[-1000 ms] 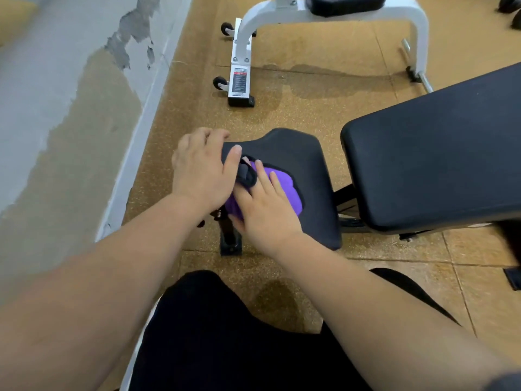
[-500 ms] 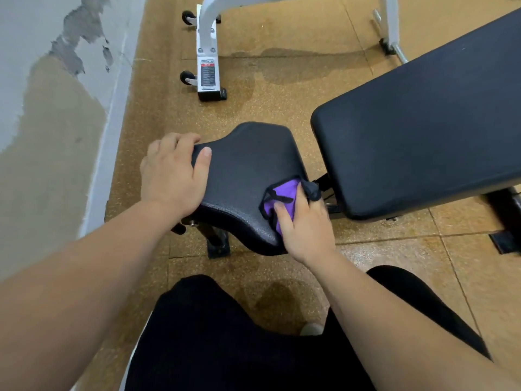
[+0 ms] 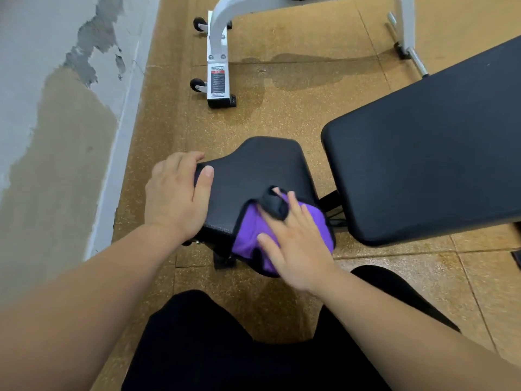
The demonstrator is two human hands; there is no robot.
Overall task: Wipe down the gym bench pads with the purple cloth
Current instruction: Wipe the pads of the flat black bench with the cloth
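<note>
Right hand point(image 3: 298, 246) is flat, fingers spread, pressing the purple cloth point(image 3: 251, 238) onto the near right corner of the small seat pad point(image 3: 259, 167); a black loop or trim on the cloth sits bunched around one finger, can't tell exactly how it's attached. Left hand point(image 3: 176, 198) is cupped over the seat pad's left edge, thumb on top, bracing it, not holding anything else. The long back pad point(image 3: 423, 153) sits just beside the seat pad on the right, with a gap between them showing bench frame. The person is crouched at the near end, knees in black. A white bench frame point(image 3: 217, 49) with wheels stands farther back on the cork-coloured floor point(image 3: 282, 114). Risks, as I read it: the cloth hangs past the pad's near edge, so a stroke toward the body could slide it off onto the floor. Open-palm pressure only, no pinch, so the cloth can bunch and skip patches. The gap between pads could snag the trim loop or a fingertip when crossing over. The seat looks partly done at best, and the back pad shows no sign of wiping.
</note>
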